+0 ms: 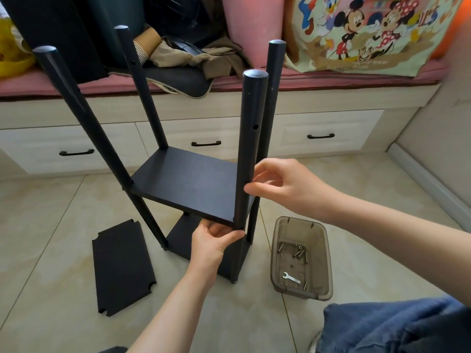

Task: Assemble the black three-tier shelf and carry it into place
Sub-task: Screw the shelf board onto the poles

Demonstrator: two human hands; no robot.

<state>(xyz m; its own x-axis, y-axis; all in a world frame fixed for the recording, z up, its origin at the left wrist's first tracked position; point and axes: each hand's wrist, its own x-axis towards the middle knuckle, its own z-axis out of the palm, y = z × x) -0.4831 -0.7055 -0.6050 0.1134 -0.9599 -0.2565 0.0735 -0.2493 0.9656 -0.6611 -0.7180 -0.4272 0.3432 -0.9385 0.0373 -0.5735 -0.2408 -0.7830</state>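
The black shelf frame stands on the tiled floor with several round black poles; the nearest pole [251, 138] rises in front of me. A middle board [188, 182] sits between the poles, and a lower board [183, 235] lies near the floor. My left hand [214, 240] grips the front right corner of the middle board from below, next to the nearest pole. My right hand [280, 184] is at that pole a little above the board, thumb and fingers curled close to it; whether they pinch something small I cannot tell. A third loose board [122, 266] lies flat on the floor at the left.
A translucent brown bin [323, 253] with several screws and a small wrench [291, 277] stands on the floor right of the shelf. Behind is a bench with drawers [206, 138], a pink cushion and piled clothes and bags. My knee in jeans [397, 327] is at bottom right.
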